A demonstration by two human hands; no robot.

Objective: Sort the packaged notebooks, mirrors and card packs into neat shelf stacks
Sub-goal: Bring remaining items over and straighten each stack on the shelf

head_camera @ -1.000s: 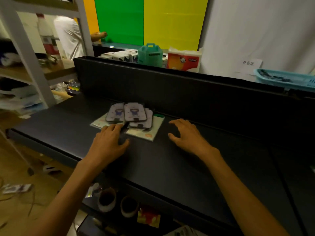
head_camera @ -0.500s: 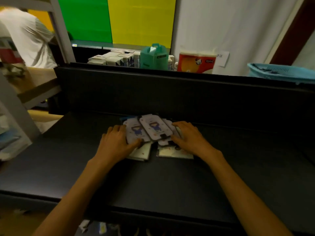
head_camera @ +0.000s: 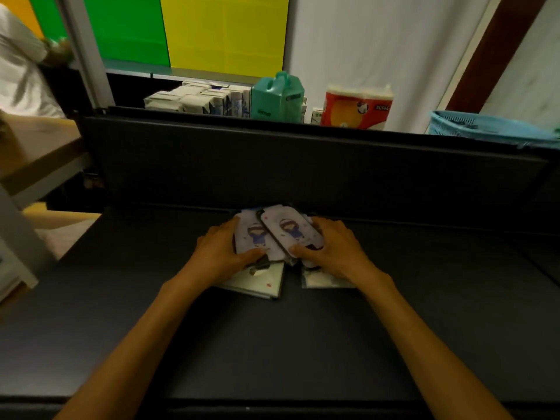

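Observation:
A small pile of packaged mirrors (head_camera: pixel 281 234), pale with a cartoon girl in blue, lies near the back panel of the black shelf (head_camera: pixel 272 344). They rest on two pale flat notebook packs (head_camera: pixel 260 283). My left hand (head_camera: pixel 221 256) clasps the left side of the mirror pile with its thumb on top. From the other side, my right hand (head_camera: pixel 333 253) grips the pile, thumb over the top mirror. The packs' far edges are partly hidden by both hands.
The shelf's tall black back panel (head_camera: pixel 303 165) stands right behind the pile. Beyond it are white boxes (head_camera: pixel 194 100), a teal carton (head_camera: pixel 277 97), a tissue pack (head_camera: pixel 357 106) and a blue basket (head_camera: pixel 485 128). A person in white (head_camera: pixel 18 62) stands at the far left.
Both hands moved in from either side of the pile and closed on the mirrors, gathering them closer together. The camera view shifted left and forward.

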